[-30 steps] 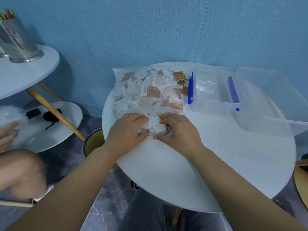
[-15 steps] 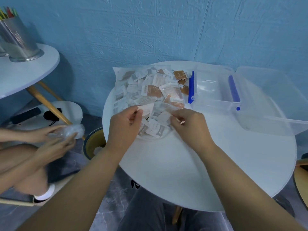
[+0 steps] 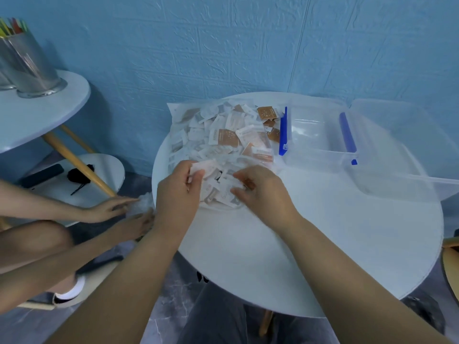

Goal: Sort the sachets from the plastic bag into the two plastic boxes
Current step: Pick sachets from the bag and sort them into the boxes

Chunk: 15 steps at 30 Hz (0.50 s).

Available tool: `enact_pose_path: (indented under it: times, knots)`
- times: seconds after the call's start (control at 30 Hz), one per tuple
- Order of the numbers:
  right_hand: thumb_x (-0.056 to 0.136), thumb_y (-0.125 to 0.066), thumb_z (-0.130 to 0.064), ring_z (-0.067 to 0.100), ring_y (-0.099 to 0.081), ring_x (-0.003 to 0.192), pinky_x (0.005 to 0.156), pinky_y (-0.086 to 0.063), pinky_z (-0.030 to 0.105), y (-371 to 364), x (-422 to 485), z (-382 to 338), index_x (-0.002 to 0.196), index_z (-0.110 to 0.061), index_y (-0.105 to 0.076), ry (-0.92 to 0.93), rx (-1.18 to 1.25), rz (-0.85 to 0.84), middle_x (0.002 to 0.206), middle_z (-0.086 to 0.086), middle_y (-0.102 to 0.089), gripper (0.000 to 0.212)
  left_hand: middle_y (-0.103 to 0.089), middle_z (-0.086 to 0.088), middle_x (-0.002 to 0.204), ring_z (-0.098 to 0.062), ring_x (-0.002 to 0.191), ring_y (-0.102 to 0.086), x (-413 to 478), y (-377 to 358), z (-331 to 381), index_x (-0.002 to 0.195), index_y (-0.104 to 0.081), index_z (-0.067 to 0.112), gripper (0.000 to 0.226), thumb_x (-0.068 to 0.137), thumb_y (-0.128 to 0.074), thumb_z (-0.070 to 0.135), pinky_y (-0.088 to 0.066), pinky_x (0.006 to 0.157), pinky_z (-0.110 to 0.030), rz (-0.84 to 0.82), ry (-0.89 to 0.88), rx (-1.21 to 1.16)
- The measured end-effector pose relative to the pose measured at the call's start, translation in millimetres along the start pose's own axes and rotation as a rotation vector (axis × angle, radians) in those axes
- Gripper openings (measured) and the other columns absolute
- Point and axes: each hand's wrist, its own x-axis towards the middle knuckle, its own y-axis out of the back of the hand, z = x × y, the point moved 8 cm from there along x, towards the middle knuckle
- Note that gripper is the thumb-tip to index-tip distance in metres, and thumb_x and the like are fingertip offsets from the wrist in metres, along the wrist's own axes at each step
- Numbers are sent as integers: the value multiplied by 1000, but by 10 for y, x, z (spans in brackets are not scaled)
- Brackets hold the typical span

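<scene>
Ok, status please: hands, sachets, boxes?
Left hand pinches a sachet. Right hand on the pile in the bag, grip unclear. Boxes look empty. Nothing in the way.

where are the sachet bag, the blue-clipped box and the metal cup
sachet bag (image 3: 175, 110): head view, bare far-left corner
blue-clipped box (image 3: 310, 130): head view, clear floor
metal cup (image 3: 32, 65): head view, side wall

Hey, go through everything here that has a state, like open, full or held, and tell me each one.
Clear plastic bag: lying flat on the white round table, full of sachets.
Left hand: pinches a white sachet, held above the pile.
Right hand: fingers curled among sachets at the bag's near end; hold unclear.
Clear plastic box with blue latches: open, empty.
Larger clear plastic box: open, looks empty.
Shiny metal cup: upright, holding coloured pencils.
</scene>
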Motion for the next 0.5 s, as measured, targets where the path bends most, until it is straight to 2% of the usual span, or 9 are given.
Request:
enact_pose_path:
  times: [0.07,0.1,0.2,0.23,0.3,0.4,0.5]
  knots:
    - [81,-68,-27,25,-47,118,102,-27,19,-168,-23,23,125,-7,-56,80,-177,-89,125,10,-57,49,-60,1,87,-15,77,-55,1,21,-50,110,-55,7,21,95,-47,21,-36,63,-20,33,-9,10]
    - [83,-62,-35,29,-43,123,106,-27,26,-224,-37,31,129,-5,-52,92,-256,-110,130,11,-55,55,-61,-1,89,-16,79,-57,-11,0,-78,110,-54,7,23,96,-45,22,-38,66,-22,32,-3,-1]
    - [81,-42,-49,34,-52,113,101,-39,36,-323,-52,-4,124,-4,-57,147,-424,-140,124,8,-61,64,-65,-8,98,-23,87,-61,-79,-80,-131,112,-50,6,26,96,-42,24,-46,72,-29,20,-5,-24]
    - [82,-45,-47,34,-52,113,101,-39,36,-320,-44,-13,123,-6,-58,153,-412,-152,123,6,-62,60,-65,-8,98,-23,88,-61,-101,-89,-135,112,-50,5,26,96,-42,24,-45,72,-28,24,-12,-29]
    - [82,-62,-36,29,-45,121,104,-31,28,-273,-33,-22,126,-11,-57,150,-324,-164,127,2,-60,51,-62,0,94,-19,85,-60,-135,-94,-129,112,-51,5,26,96,-42,23,-40,69,-19,21,-23,-44]
    - [77,-73,-26,20,-41,124,100,-22,15,-153,21,44,129,-18,-54,54,-159,-147,128,1,-57,56,-58,3,94,-13,84,-57,-156,-128,-71,112,-51,4,29,95,-41,26,-39,66,-6,-32,-46,-96]
    - [76,-73,-31,20,-41,125,102,-27,21,-137,70,63,132,-19,-51,-7,-156,-158,130,1,-54,62,-59,5,97,-11,87,-58,-177,-80,-36,112,-52,6,34,95,-40,32,-42,71,-7,13,-61,-134]
